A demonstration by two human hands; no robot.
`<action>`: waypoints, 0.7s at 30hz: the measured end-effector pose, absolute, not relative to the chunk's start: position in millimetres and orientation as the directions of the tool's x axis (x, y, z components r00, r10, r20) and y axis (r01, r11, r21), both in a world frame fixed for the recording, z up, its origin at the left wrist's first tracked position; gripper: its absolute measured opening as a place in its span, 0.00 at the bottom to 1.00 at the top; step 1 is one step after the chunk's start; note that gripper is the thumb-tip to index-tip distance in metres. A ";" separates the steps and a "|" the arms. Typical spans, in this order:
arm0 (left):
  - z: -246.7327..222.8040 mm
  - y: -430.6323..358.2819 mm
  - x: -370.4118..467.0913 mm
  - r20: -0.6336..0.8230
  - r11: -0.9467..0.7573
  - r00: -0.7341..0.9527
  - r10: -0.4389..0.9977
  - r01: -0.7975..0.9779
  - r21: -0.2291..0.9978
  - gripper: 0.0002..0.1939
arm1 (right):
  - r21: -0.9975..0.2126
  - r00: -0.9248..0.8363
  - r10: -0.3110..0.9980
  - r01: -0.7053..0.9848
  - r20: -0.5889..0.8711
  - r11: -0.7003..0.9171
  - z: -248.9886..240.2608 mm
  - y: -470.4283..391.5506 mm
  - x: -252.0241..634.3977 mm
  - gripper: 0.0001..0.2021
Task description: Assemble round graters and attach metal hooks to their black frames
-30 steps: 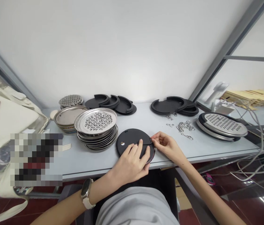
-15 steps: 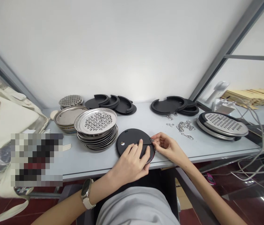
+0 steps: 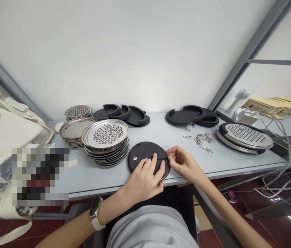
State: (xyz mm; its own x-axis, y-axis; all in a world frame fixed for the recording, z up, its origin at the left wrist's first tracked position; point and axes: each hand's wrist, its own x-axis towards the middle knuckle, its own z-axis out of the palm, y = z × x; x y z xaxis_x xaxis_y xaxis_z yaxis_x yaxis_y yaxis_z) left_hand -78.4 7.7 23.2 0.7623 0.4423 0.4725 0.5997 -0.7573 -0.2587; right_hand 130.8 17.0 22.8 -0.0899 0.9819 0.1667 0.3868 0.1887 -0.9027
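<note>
A round black plastic disc with a small hole lies near the front edge of the table. My left hand holds it, fingers pressed on its top and the thumb at its near rim. At the disc's right edge, my right hand pinches a small metal wire clip between thumb and fingertips. The clip touches the disc's rim; whether it is hooked into it I cannot tell. Behind my right hand, several loose wire clips are scattered on the table.
To the left stand a stack of round metal graters and a stack of metal discs. Black holders lie along the wall. At right is a pile of graters in black holders. White cables hang beyond the table's right end.
</note>
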 end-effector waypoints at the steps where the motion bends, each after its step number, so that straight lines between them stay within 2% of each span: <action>1: 23.1 7.8 -78.2 0.471 -0.758 0.764 0.441 0.598 -0.259 0.26 | -0.901 -0.090 0.982 0.389 0.169 0.191 23.2 16.8 130.5 0.09; 21: 25.0 8.0 -78.6 0.466 -0.756 0.766 0.442 0.598 -0.266 0.26 | -0.897 -0.060 0.980 0.395 0.190 0.198 22.5 13.7 127.3 0.10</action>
State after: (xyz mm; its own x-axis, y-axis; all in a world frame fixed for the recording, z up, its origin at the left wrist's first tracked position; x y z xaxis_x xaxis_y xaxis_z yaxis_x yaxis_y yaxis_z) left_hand -78.6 8.0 25.0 0.7663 0.4422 0.4662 0.5982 -0.7558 -0.2663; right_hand 127.3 13.7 22.5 -0.0605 0.9799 0.1901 0.3946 0.1984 -0.8972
